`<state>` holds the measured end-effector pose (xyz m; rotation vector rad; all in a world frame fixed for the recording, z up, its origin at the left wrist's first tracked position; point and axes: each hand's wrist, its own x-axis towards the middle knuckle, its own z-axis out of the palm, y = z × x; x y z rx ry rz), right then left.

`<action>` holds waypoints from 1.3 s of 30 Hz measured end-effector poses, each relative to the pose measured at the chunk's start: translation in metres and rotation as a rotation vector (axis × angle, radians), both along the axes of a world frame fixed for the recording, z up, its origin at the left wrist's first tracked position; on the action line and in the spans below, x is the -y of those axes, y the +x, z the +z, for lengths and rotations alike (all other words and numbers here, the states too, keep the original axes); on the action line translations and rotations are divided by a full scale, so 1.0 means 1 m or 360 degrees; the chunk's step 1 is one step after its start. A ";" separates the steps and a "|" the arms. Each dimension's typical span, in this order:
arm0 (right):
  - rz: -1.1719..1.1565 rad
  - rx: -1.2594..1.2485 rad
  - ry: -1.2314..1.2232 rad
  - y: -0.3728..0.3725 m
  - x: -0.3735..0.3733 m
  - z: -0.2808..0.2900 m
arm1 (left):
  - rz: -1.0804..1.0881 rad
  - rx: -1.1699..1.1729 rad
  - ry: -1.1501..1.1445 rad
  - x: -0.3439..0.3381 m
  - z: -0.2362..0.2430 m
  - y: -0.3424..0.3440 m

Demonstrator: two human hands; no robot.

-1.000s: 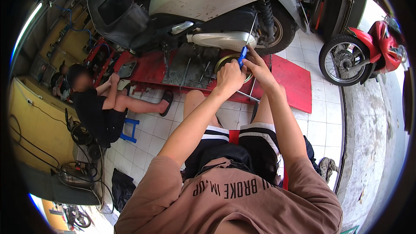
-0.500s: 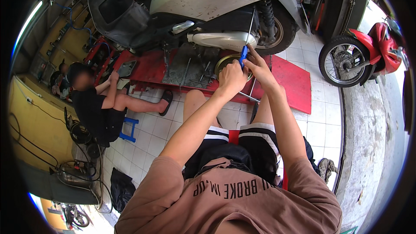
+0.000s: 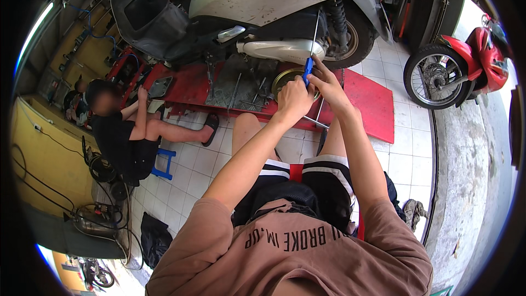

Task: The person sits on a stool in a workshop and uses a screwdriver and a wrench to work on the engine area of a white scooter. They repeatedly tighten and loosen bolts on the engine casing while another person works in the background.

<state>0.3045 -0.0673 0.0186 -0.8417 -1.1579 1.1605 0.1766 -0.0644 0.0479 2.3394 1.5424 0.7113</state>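
Both my hands are closed round a blue-handled tool point(image 3: 308, 69) with a long, thin metal rod pointing up past the silver engine side cover point(image 3: 268, 49) toward the scooter's rear shock absorber point(image 3: 336, 22). My left hand point(image 3: 293, 98) wraps the lower end of the handle. My right hand point(image 3: 330, 90) grips it from the right, fingers along its side. Just behind them, partly hidden, is a round gold-rimmed pan point(image 3: 279, 80) on the red lift platform point(image 3: 367, 104), among metal bars and loose tools.
A co-worker point(image 3: 123, 126) sits at the left beside a blue stool point(image 3: 163, 164). A red motorcycle point(image 3: 485, 63) stands at the right by the doorway. Hoses and a metal tank point(image 3: 96, 225) lie lower left, a black bag point(image 3: 155, 238) near them, a grey rag point(image 3: 415, 211) lower right.
The rod's upper end has shifted slightly to the left. My hands stay on the blue handle in almost the same place. The co-worker's hands have moved slightly.
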 end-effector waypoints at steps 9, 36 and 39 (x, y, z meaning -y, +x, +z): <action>0.0003 -0.0028 0.0019 0.002 -0.001 -0.001 | -0.0014 -0.0001 0.0031 0.000 0.000 0.001; 0.0497 -0.1173 -0.0078 0.016 -0.033 0.019 | -0.0920 0.2690 -0.2494 -0.018 0.036 0.015; 0.0954 -0.1254 0.0014 0.021 -0.039 0.016 | -0.1048 0.2816 -0.2582 -0.015 0.043 0.011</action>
